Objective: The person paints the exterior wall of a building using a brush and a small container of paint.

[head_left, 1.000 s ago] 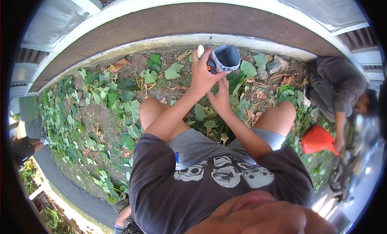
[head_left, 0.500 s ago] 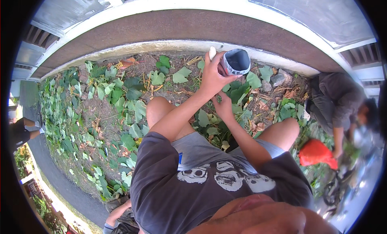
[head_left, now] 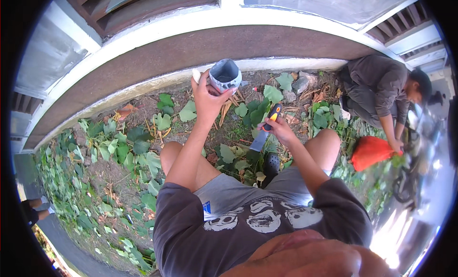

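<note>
My left hand [head_left: 208,93] is raised near the wall's base, closed around an open grey container [head_left: 225,74] with a mottled white rim and a small white object [head_left: 196,76] beside it; what the white object is, I cannot make out. My right hand [head_left: 280,130] is lower and to the right, between my knees, gripping a scraper [head_left: 274,114] by its black-and-yellow handle. Its flat metal blade points down over the leaves above my dark perforated shoe [head_left: 271,167].
A co-worker [head_left: 381,88] crouches at the right, both hands at a red bag [head_left: 369,155]. Leafy cuttings [head_left: 138,143] cover the soil along a low wall [head_left: 157,62]. Another person's legs [head_left: 36,208] show at the far left, by a paved path.
My left hand and container have moved left. My right hand has come away from beneath them, and the scraper, partly hidden behind the container earlier, now shows in that hand.
</note>
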`<state>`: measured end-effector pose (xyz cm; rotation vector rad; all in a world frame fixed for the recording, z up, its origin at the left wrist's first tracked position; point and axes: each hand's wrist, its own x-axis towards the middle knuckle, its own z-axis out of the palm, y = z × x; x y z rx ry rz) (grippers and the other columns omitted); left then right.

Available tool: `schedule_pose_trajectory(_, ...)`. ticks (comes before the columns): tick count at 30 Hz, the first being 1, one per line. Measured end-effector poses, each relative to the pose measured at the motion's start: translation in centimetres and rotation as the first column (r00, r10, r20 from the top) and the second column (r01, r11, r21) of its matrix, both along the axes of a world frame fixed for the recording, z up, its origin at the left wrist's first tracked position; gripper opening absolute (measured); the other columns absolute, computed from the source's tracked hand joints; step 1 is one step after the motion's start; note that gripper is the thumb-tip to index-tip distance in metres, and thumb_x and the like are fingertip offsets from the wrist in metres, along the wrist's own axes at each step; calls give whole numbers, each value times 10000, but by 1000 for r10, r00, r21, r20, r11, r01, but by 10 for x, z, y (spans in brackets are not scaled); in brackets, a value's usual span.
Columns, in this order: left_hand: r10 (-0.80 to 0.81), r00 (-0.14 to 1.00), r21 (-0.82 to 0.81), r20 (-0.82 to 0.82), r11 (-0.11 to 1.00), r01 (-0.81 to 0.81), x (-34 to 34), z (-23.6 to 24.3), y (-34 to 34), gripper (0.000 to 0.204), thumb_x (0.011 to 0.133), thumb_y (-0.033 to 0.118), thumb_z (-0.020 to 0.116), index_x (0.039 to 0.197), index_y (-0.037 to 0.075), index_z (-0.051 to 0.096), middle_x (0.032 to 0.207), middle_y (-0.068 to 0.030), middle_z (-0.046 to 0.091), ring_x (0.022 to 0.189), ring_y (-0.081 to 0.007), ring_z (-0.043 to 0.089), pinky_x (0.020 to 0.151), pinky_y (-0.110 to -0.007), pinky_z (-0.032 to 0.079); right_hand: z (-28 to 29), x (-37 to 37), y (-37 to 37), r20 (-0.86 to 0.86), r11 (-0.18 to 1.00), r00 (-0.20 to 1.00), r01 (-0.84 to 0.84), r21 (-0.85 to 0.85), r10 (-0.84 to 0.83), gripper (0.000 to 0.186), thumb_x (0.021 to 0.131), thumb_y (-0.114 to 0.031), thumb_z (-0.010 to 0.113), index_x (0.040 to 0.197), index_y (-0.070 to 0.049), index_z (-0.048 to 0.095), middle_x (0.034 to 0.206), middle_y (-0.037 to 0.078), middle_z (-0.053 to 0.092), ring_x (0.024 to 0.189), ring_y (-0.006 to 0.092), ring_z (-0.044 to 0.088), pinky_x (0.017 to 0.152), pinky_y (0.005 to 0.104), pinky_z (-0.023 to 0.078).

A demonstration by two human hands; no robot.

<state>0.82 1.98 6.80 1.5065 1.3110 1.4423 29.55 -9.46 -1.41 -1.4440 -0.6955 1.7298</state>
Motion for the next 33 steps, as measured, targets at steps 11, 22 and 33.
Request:
schedule_pose_trajectory(11,-63,995,-54,-80,997,59,-5,-12,-10,791,714,142,978,1376,-25,578,1336,-149,466,716,-97,644,653,-251,546,152,294,152,723,787,473,-94,610,-504,184,961,-160,654,1050,-15,586,773,27,631,649,117,576,630,284,469)
schedule_pose_trajectory(22,-76,988,-98,-134,993,63,20,-4,-9,855,714,103,969,1434,-30,528,1292,-130,488,792,-110,677,664,-243,548,245,390,216,276,612,700,283,738,-658,358,1067,-376,616,1146,-27,625,852,9,574,804,122,608,701,288,489)
schedule_pose_trajectory(33,-77,985,-123,-153,991,59,29,-13,-8,839,711,115,971,1413,-44,540,1347,-162,460,773,-125,682,656,-253,563,317,406,278,296,344,417,43,938,-859,536,885,-337,881,1158,62,649,1019,93,762,901,144,725,811,269,579)
